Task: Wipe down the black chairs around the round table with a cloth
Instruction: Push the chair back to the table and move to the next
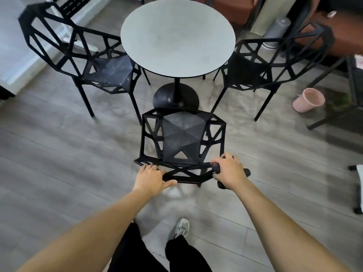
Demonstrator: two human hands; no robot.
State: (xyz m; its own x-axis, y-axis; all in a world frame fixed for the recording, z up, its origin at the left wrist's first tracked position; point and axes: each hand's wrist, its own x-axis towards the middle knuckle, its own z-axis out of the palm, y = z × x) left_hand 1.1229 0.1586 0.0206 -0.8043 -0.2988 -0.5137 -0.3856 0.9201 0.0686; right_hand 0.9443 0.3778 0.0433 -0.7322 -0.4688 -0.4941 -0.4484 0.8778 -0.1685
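Left hand [152,174] grips chair [181,138] back; right hand [228,169] seemingly clutches dark cloth [222,173]

The cloth [220,168] shows only as dark bits sticking out around the right hand [228,170], which covers the rest. The left hand's [152,174] fingers [147,167] curl over the near chair's [182,134] back rail, their tips hidden behind it. Right of the desk [177,36], the far corner is smeared by blur. A wheeled white thing [358,185] is cut off by the right edge. Both forearms run off the bottom edge.
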